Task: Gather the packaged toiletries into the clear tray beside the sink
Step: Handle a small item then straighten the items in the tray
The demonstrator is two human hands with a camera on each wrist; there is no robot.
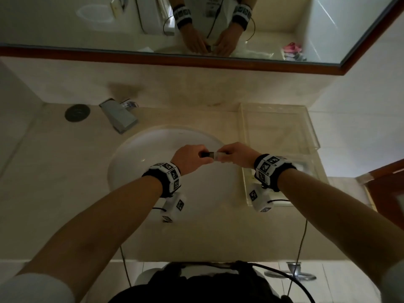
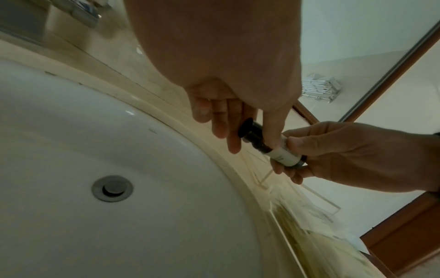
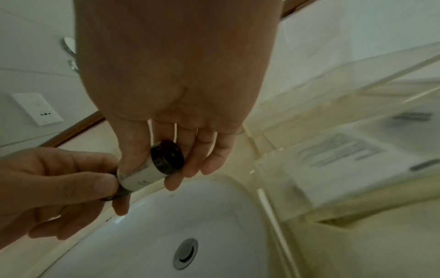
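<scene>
A small dark bottle (image 1: 213, 155) with a white label and black cap hangs level above the right side of the white sink (image 1: 148, 154). My left hand (image 1: 202, 155) pinches its cap end, thumb on one side and fingers (image 2: 226, 131) behind it. My right hand (image 1: 225, 155) grips the labelled end, and the right wrist view shows the bottle (image 3: 152, 169) between that thumb and the fingers (image 3: 190, 161). The clear tray (image 1: 273, 106) stands right of the sink by the back wall; I see nothing in it.
Nearer me, under my right wrist, a second clear holder (image 1: 306, 169) holds white printed packets (image 3: 333, 159). A chrome faucet (image 1: 119, 117) stands at the back left of the basin. A wood-framed mirror (image 1: 196, 60) runs above the counter. The drain (image 2: 112, 188) is in the basin.
</scene>
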